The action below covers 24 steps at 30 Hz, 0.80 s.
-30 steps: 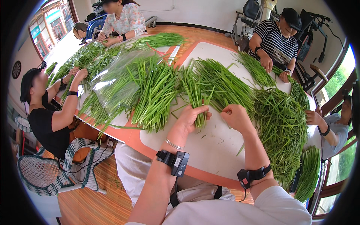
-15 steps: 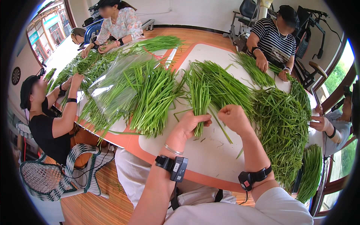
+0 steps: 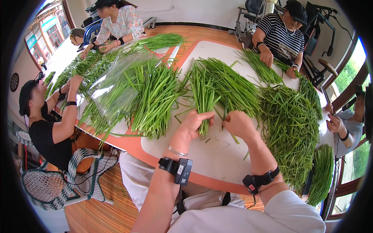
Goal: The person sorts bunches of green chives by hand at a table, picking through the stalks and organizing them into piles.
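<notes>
My left hand (image 3: pixel 194 123) is closed round the lower ends of a small bunch of garlic chives (image 3: pixel 201 93), its leafy tops pointing away from me over the white table (image 3: pixel 210 163). Close to its right, my right hand (image 3: pixel 240 123) has its fingers curled in a pinch; a small dark bit shows at the fingertips, too small to name. Behind that hand lies a larger pile of chives (image 3: pixel 239 87). A thick stack of chives (image 3: pixel 153 103) rests to the left, partly beside a clear plastic bag (image 3: pixel 112 95). Short scraps lie on the table below my hands.
A tall tangled heap of chives (image 3: pixel 289 132) stands right of my right forearm, with a straight bundle (image 3: pixel 321 174) beyond it. Co-workers handle greens at the left, far left, far right and right edge. A woven chair (image 3: pixel 70 178) stands at lower left.
My right hand has come slightly left and down, nearer the lower ends of the bunch. The left hand keeps its hold, a little further left. The whole view has shifted slightly.
</notes>
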{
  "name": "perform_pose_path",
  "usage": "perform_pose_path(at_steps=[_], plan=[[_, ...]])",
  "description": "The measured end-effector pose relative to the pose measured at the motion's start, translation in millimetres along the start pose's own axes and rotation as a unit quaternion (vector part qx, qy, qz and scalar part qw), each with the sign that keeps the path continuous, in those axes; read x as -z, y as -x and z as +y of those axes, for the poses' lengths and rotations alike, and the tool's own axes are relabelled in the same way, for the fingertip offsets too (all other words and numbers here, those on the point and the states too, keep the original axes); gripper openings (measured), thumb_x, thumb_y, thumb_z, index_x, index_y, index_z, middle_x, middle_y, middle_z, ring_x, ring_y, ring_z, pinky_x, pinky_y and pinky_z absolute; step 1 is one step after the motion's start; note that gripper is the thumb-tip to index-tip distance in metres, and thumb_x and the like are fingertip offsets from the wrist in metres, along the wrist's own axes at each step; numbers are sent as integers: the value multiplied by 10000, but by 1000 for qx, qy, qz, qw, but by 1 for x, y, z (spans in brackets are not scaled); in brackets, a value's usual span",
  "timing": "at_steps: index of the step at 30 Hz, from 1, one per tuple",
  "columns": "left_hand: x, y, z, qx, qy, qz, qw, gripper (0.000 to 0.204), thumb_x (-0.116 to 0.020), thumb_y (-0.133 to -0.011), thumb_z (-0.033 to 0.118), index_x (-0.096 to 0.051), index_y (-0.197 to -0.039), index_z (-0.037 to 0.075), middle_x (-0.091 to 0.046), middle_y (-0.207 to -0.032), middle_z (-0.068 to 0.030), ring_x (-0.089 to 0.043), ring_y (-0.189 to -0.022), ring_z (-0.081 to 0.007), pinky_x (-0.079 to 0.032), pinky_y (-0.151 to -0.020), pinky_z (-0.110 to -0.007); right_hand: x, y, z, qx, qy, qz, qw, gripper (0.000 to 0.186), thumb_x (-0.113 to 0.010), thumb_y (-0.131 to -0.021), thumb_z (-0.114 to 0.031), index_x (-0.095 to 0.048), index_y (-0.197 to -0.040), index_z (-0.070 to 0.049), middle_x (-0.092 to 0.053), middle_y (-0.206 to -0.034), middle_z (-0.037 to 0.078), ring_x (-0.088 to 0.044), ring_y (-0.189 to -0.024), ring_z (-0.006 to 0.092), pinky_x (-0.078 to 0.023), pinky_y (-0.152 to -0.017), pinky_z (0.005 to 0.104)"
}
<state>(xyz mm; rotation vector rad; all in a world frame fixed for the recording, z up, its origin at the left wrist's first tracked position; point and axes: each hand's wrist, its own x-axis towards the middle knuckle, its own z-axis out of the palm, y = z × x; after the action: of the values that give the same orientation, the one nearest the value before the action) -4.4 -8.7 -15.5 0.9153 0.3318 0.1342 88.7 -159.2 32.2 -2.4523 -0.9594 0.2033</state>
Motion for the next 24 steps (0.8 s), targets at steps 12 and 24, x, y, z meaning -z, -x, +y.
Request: perform_pose_path(at_steps=[12,24], plan=[[-5,6,4,21,-6,-14,1000,212,-656,-821,120,-595,-966,-21,-630,-851,-103,-629,-762,-191,-532,-711,-297,14,-3,-5,-78,-112,-75,988,232,-646,-659,-190,-670,-750,21,-641,-680,177,-627,-610,254,-499,-596,337],[2,3,2,18,14,-11,1000,155,-643,-814,83,-589,-934,3,-623,-845,-91,-622,-740,-186,-530,-704,-293,12,-1,-15,-53,-116,-87,988,272,-674,-685,-233,-660,-757,29,-633,-645,133,-597,-566,209,-475,-559,317]])
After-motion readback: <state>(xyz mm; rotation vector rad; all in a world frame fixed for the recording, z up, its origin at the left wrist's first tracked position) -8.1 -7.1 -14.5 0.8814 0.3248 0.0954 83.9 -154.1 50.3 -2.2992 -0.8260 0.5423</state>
